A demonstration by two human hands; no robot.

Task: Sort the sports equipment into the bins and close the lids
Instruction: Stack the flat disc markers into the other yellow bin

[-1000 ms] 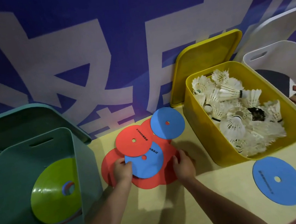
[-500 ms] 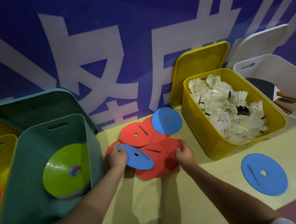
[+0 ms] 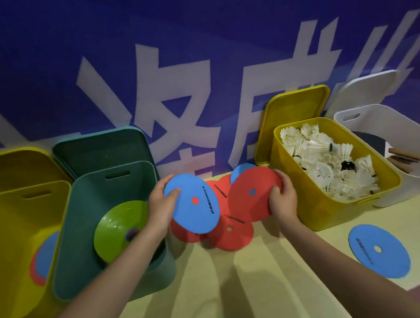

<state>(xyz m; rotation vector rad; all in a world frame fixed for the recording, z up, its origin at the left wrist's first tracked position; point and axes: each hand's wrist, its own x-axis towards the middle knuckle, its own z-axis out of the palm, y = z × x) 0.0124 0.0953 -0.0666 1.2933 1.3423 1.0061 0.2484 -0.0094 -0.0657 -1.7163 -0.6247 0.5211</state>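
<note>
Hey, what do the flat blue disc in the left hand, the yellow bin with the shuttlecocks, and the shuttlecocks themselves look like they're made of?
Blue disc: thin, matte rubber or soft plastic, probably; it shows printed lettering and no glare.
Yellow bin: moulded plastic, judging by its smooth rounded rim and slight sheen.
Shuttlecocks: white feather-like skirts, though real feather or nylon cannot be told from here.

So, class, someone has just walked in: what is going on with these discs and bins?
A person is sorting flat discs. The left hand holds up a blue disc beside the open teal bin, which already holds a green disc. The right hand lifts a red disc from the pile of red discs. Another blue disc lies apart on the floor. The yellow bin of shuttlecocks stands open, lids not yet closed.
</note>
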